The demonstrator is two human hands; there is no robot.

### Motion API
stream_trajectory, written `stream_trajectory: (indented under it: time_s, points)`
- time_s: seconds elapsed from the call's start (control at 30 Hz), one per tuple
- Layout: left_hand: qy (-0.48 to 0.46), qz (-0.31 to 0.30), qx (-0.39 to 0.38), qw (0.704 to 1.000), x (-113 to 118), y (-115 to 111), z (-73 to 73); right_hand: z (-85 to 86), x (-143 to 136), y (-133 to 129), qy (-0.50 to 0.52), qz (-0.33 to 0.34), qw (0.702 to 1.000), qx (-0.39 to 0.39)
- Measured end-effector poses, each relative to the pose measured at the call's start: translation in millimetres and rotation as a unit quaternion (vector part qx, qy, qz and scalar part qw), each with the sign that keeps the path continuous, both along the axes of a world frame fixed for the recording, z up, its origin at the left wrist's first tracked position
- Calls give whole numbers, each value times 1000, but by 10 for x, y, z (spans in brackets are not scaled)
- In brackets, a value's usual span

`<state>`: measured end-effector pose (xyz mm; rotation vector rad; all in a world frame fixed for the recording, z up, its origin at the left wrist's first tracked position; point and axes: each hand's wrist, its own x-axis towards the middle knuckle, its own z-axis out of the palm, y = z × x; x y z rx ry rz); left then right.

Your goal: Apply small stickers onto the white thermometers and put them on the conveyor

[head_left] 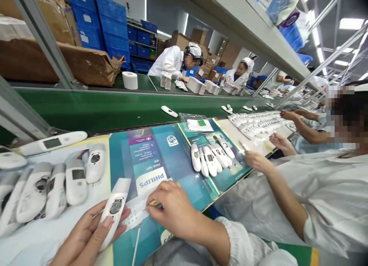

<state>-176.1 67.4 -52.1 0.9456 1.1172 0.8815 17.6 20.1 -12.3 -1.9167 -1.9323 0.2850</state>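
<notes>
My left hand point(90, 231) is closed round a white thermometer-like device point(116, 206), its round dark button facing up. To its right, my right hand point(172, 208) pinches a thin yellowish tool point(153, 203) over a translucent sheet with small dots point(135, 212). That sheet lies on the blue printed board point(184, 155), just beside the held device. Several similar devices point(76, 179) lie in a row at the left. Another group point(211, 160) rests on the board to the right of my hands.
Behind the boards runs a green conveyor point(115, 109) with a few devices on it. A metal frame post point(46, 40) rises at the left. Close on the right, a co-worker's hand point(258, 162) holds a small item. Further workers sit across the belt.
</notes>
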Motion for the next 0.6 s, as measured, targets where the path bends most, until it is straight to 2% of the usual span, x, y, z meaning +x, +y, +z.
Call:
stream_trajectory:
  time_s: [0.07,0.2,0.4,0.6]
  points:
    - [7,-3,19,1000,-10,-61,102,-20,5,-53,16,12,1000,-4]
    - [5,-64,36,997,-11,-133,261,-99,15,-111,59,26,998,-5]
    - [-28,-97,38,994,-55,-147,228,-170,-20,-111,86,58,995,-1]
    - [-37,-105,51,993,-54,-163,185,-141,-69,-118,71,47,996,0]
